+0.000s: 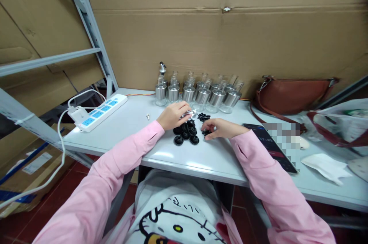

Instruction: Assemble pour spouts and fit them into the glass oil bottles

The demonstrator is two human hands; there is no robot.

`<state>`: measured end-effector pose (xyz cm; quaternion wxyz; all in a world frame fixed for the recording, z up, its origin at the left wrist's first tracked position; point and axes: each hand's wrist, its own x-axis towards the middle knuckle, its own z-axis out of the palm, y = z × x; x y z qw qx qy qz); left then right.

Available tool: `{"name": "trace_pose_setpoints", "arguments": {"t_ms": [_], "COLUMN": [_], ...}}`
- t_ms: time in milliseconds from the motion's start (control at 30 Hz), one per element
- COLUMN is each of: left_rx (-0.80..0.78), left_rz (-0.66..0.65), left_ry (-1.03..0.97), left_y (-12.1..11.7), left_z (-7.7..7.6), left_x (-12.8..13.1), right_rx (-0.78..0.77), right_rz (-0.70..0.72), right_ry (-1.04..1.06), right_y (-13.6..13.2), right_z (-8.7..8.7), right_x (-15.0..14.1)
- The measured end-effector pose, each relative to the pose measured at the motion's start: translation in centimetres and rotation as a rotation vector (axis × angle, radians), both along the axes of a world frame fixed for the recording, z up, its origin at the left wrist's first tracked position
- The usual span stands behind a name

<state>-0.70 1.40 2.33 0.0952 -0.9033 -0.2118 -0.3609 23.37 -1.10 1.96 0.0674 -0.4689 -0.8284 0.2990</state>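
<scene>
My left hand (pixel 174 115) is closed, its fingertips gripping a shiny silver piece (pixel 188 113) that resembles a metal pourer part; the fingers partly cover it. Right below lies a heap of round black stoppers (pixel 185 132) with wide rims. My right hand (pixel 219 127) is curled down at the table, thumb and fingers pinched on a small black part (pixel 206 132) in a little pile. Behind that pile lie more small black pieces (pixel 204 116). Beyond both hands stand several glass bottles (pixel 189 94) with steel sleeves. A pourer spout (pixel 162 68) tops one at the back left.
A white power strip (pixel 102 113) with cables lies on the left, and a small white item (pixel 147 116) nearer the middle. On the right are a brown handbag (pixel 293 94), a dark tablet-like screen (pixel 271 146), a white tissue (pixel 326 167) and a plastic bag (pixel 345 121). Cardboard rises behind.
</scene>
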Motion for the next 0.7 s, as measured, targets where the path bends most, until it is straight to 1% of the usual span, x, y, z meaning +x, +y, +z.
{"name": "trace_pose_setpoints", "arguments": {"t_ms": [100,233,333,400,467,533,600,633,700], "left_rx": [-0.002,-0.025,-0.096,-0.171,-0.282,-0.43,-0.566,-0.604,-0.617], "left_rz": [-0.001,-0.007,-0.044,-0.1,-0.175,-0.253,-0.323,-0.35,-0.37], "left_ry": [0.0,-0.015,-0.045,-0.111,-0.234,-0.39,-0.507,-0.539,-0.549], "left_y": [0.0,0.0,0.1,0.1,0.0,-0.4,-0.9,-1.2,-1.6], "left_z": [0.0,0.0,-0.1,-0.2,-0.3,-0.4,-0.5,-0.5,-0.4], "left_x": [0.0,-0.1,-0.1,-0.1,0.2,0.7,1.3,1.5,1.7], "right_rx": [-0.012,0.039,0.046,0.066,0.13,0.193,0.197,0.18,0.141], "right_rz": [0.014,0.07,0.092,0.058,-0.016,-0.095,-0.135,-0.135,-0.13], "right_ry": [0.012,0.05,0.051,0.076,0.169,0.327,0.492,0.564,0.683], "right_y": [0.1,0.0,-0.4,-0.6,-0.9,-1.2,-1.5,-1.6,-1.9], "right_z": [-0.2,0.1,0.5,0.9,1.2,1.5,1.6,1.6,1.5], "right_x": [0.0,-0.3,-0.5,-0.8,-1.3,-2.0,-3.0,-3.5,-4.4]}}
